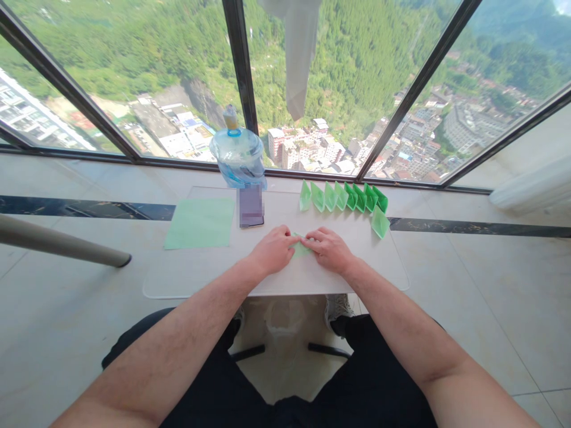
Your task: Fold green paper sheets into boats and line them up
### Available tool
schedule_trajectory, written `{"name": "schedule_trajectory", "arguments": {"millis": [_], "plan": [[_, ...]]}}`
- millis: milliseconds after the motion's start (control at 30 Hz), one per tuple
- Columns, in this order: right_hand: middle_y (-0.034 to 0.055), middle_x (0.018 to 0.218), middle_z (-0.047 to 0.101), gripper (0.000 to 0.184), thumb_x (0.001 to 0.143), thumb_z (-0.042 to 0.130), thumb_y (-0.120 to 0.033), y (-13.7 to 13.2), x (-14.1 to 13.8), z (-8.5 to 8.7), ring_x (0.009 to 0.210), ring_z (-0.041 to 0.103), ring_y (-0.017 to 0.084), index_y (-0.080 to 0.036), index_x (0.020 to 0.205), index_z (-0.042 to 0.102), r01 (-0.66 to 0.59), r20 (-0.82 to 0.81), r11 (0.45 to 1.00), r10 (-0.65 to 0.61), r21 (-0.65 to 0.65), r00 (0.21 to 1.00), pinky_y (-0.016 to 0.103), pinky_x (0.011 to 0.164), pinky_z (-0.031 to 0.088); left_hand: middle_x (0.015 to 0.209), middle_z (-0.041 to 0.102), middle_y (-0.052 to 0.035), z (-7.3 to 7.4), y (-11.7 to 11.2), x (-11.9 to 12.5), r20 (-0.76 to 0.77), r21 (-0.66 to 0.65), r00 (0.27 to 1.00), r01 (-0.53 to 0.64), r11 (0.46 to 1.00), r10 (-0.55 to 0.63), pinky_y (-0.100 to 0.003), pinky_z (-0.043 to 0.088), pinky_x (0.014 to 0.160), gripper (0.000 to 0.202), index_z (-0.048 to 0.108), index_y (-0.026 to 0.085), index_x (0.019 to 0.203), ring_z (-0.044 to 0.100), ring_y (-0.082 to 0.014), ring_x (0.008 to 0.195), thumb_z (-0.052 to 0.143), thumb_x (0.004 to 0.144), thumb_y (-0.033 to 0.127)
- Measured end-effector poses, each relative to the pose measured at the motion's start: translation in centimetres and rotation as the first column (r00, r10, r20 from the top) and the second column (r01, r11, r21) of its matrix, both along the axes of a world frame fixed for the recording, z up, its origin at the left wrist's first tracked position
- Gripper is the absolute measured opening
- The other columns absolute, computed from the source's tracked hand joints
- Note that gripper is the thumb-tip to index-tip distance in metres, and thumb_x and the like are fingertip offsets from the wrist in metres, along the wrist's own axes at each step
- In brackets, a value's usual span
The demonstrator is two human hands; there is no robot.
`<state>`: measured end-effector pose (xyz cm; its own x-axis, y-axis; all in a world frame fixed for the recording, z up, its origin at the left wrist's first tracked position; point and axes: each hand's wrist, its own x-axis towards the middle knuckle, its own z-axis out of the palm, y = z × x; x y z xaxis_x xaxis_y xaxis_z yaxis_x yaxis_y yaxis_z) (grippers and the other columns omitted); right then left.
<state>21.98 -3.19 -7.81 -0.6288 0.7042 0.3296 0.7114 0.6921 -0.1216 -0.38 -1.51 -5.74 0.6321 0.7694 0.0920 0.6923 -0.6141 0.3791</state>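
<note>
A small folded piece of light green paper [302, 249] lies on the white table in front of me, partly covered by my fingers. From the left, my left hand [277, 248] grips the paper's edge, its fingers curled and the index fingertip pressing on it. My right hand [331, 249] comes in from the right, thumb and fingers pinched together on the other side of the same paper. The two sets of fingertips nearly meet at its top edge. Exactly how it is folded there is hidden.
Several folded green paper pieces [330, 196] stand in a row at the table's [209, 273] back right, with one paper piece [380, 222] in front. Flat green sheets [200, 223] lie left, beside a phone-like dark rectangle [251, 205]. Behind it stands a water jug [238, 154] by the window.
</note>
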Motion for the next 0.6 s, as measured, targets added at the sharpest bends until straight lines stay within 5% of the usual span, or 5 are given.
{"name": "schedule_trajectory", "arguments": {"millis": [600], "plan": [[0.009,0.116,0.069,0.032,0.091,0.055,-0.01,-0.35,0.04,-0.21,0.097,0.055,0.021,-0.023,0.114,0.073,-0.007,0.018,0.995,0.005,0.1,1.0,0.036,0.085,0.045,0.1,0.061,-0.0096,0.12,-0.13,0.04,0.01,0.03,1.0,-0.01,1.0,0.01,-0.038,0.05,0.097,0.035,0.072,0.022,0.116,0.06,-0.0225,0.097,0.055,0.086,0.017]]}}
